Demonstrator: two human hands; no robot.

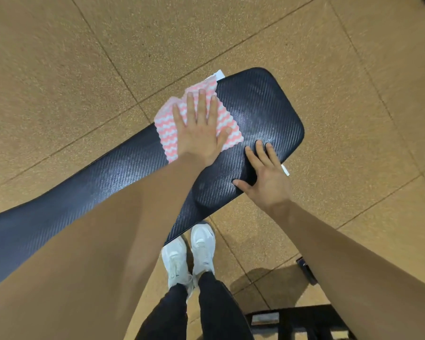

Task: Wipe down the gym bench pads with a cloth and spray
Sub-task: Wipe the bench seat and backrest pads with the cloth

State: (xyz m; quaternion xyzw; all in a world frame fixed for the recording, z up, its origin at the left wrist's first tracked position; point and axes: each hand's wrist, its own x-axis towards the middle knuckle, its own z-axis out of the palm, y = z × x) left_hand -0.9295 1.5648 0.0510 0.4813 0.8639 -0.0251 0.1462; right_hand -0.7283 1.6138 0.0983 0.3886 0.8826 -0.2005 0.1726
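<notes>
No text, brand, number or sign can be read. A white tab (220,74) pokes out from behind the far edge of the pad (255,114), and another (285,170) at its near edge; any print on them is too small to make out. The white shoes (203,241) show no legible logo.

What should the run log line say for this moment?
step: wipe pad | left hand: flat on pink-white cloth | right hand: resting on bench pad edge | spray: not in view
</notes>
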